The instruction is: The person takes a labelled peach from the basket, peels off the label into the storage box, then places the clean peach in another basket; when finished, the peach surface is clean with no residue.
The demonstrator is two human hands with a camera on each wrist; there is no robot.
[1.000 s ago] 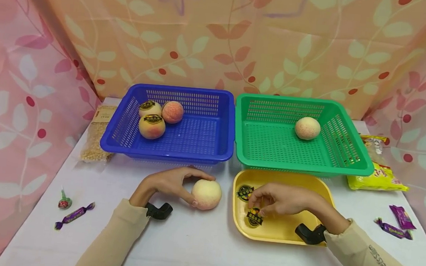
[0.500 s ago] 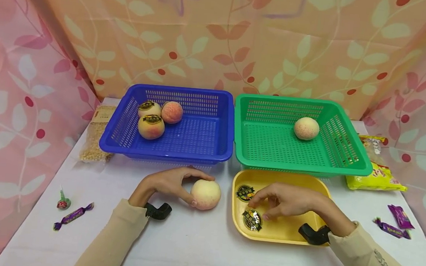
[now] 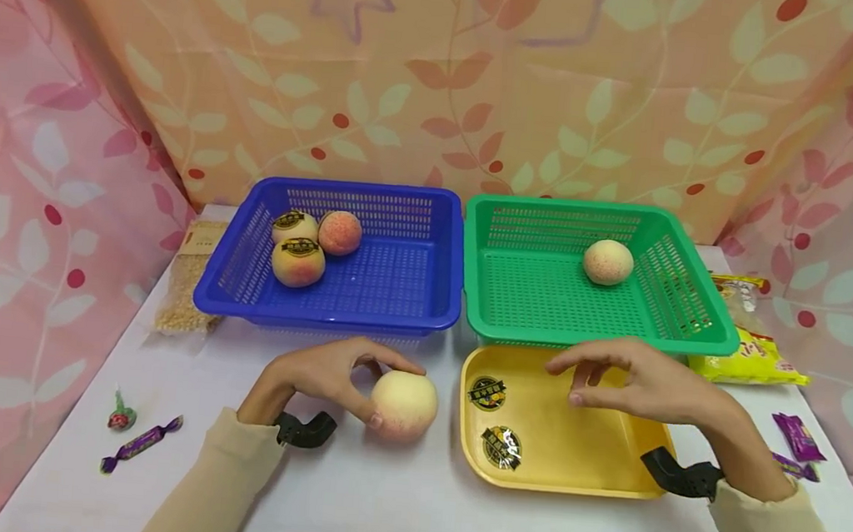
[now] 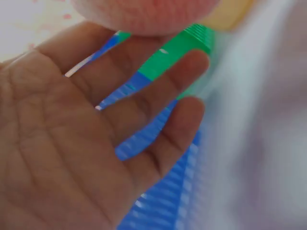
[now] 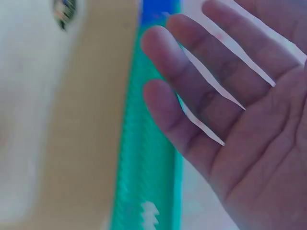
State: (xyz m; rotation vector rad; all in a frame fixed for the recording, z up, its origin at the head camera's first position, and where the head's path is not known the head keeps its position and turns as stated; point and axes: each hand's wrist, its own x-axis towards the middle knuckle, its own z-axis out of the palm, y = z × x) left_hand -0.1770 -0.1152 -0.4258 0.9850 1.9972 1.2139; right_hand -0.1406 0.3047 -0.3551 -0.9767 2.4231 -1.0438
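Observation:
A pale yellow peach with a pink underside (image 3: 404, 406) is on the white table. My left hand (image 3: 331, 375) holds it at its left side between thumb and forefinger; in the left wrist view the other fingers (image 4: 144, 108) are spread loosely below the peach's pink skin (image 4: 148, 14). Over the yellow tray (image 3: 567, 482) hovers my right hand (image 3: 635, 383), its fingers loosely bent and nothing in them. Inside the tray's left end lie two round black-and-gold stickers, an upper one (image 3: 487, 394) and a lower one (image 3: 502, 447).
Behind stand a blue basket (image 3: 392, 324) with three peaches (image 3: 299, 263), two bearing stickers, and a green basket (image 3: 526, 334) with one speckled peach (image 3: 608, 262). Snack bags (image 3: 753, 358) and a grain bag (image 3: 187, 289) flank them. Wrapped candies (image 3: 142, 444) lie at both sides.
My right hand has lifted off the lower sticker and moved right and toward the back, over the tray's middle. The left hand keeps its hold on the peach.

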